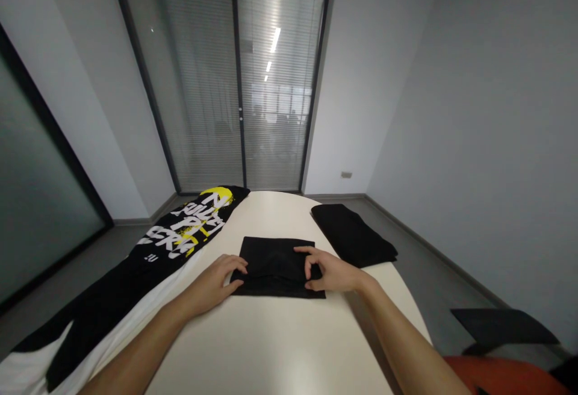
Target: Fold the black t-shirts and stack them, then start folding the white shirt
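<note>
Two bare hands rest on a flat, folded black cloth rectangle (275,265) lying mid-way across the white oval table (280,347), its long axis running left to right. The left hand (217,280) presses its left edge, fingers lightly curled; the right hand (332,270) pinches the right edge between thumb and fingers. Right of the rectangle sits a second folded black garment (354,232); left lies a black printed shirt (189,229).
</note>
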Demonstrator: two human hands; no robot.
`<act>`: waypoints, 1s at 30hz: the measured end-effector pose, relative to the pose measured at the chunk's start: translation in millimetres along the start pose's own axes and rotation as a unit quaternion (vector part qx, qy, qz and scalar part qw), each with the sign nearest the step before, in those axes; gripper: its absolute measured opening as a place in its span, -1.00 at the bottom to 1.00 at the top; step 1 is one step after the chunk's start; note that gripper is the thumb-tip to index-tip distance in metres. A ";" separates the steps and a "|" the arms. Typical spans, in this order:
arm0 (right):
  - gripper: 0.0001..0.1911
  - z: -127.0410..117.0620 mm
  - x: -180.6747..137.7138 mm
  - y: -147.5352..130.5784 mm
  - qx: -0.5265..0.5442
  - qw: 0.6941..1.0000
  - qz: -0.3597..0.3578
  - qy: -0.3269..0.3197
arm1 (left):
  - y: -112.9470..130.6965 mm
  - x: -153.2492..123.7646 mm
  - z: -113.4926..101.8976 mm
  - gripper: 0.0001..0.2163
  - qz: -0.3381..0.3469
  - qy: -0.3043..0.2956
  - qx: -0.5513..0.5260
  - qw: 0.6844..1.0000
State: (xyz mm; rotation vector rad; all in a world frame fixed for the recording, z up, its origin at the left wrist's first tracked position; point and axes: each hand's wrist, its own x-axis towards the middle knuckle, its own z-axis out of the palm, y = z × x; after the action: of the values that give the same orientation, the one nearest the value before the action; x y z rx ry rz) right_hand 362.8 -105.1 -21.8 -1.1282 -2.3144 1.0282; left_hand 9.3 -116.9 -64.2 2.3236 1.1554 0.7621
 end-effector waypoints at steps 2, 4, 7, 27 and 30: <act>-0.81 -2.2 -0.8 -3.5 0.016 1.000 0.010 -0.012 | 2.6 -0.1 -2.9 -0.93 0.001 -0.014 -0.010 1.000; -0.81 -4.5 -1.5 -5.1 0.029 0.999 0.014 -0.023 | 3.4 -1.1 -5.7 -0.95 -0.004 -0.025 -0.024 0.999; -0.81 -6.0 -1.8 -3.1 0.042 0.998 0.012 -0.043 | 5.5 -2.5 -9.5 -0.95 -0.009 -0.047 -0.038 0.998; -0.47 21.1 14.5 -7.2 -0.218 0.964 -0.022 0.154 | 28.7 3.1 17.6 -0.75 0.056 0.020 0.125 0.990; -0.22 33.8 15.6 -2.4 -0.208 0.976 0.004 0.059 | 24.9 -0.7 23.1 -0.41 0.074 -0.033 0.143 0.986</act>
State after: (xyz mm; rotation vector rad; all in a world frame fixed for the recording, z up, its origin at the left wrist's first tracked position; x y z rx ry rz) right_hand 331.9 -109.1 -42.4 -1.3092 -2.4931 0.4686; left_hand 38.2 -134.5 -67.1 2.6757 1.1361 0.5962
